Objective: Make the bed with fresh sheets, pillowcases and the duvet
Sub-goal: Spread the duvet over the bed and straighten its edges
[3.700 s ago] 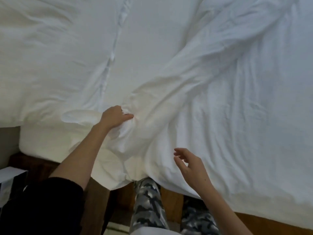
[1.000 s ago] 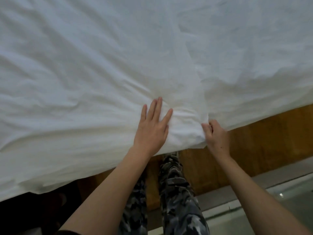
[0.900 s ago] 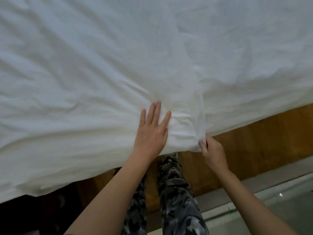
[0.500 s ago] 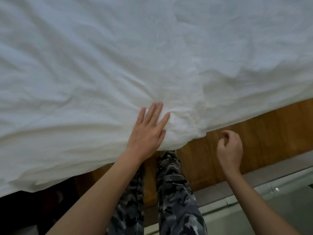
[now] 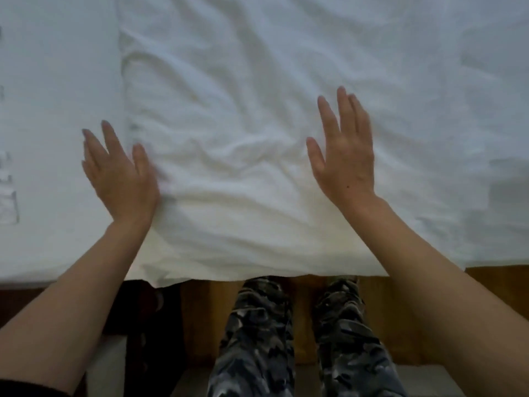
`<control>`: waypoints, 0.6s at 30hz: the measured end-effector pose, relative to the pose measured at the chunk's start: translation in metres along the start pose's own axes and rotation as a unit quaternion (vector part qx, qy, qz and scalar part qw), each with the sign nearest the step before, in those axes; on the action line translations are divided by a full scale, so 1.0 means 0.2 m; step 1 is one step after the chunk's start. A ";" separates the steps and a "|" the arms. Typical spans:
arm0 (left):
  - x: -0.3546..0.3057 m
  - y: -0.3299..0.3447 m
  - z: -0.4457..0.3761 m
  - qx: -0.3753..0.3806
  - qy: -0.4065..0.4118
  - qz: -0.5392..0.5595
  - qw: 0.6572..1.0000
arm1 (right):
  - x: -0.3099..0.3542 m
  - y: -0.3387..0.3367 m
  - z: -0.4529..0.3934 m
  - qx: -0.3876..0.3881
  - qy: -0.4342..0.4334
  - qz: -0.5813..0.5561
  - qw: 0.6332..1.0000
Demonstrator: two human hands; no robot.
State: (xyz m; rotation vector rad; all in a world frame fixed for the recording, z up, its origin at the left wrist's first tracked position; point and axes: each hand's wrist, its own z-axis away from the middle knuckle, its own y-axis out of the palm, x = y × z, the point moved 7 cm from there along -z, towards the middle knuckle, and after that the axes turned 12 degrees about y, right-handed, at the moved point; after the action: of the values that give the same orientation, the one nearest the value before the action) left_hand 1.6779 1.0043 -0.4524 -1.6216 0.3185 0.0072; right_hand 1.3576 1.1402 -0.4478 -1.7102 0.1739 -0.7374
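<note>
At the near edge of the bed (image 5: 43,247), where white fabric hangs over the wooden frame (image 5: 498,277), both hands lie flat and open, holding nothing. Left of the duvet's side seam sits smoother sheet (image 5: 57,81); the left hand (image 5: 123,179) rests right on that seam, fingers spread, its grip fully released. Right of the seam the duvet (image 5: 243,116) fills the rest of the view, creased and bunched between the hands. The right hand (image 5: 346,156) presses palm-down on it, grip also open, fingers pointing away from the person.

The step looks like smoothing. To do it well, I would sweep both palms outward and away from the near edge with light, even pressure, pushing the central wrinkles toward the sides instead of trapping them.

The duvet's left edge runs straight away from the person, so its long axis probably runs that way too, though its far end is out of view.
</note>
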 end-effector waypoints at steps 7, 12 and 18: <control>0.17 0.24 0.53 0.124 -0.062 0.118 0.983 | 0.22 0.51 0.38 0.148 -0.095 0.108 0.978; 0.38 0.26 0.86 0.119 -0.184 0.147 0.964 | 0.19 0.55 0.49 0.165 -0.081 0.136 0.973; 0.47 0.23 0.96 0.103 -0.157 0.153 0.970 | 0.20 0.54 0.48 0.169 -0.069 0.146 0.972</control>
State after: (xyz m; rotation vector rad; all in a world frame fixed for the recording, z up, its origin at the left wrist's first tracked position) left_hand 1.7948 1.1720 -0.5309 -1.3278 0.3106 0.4492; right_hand 1.4712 1.1684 -0.5415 -1.3662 0.1861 -0.4008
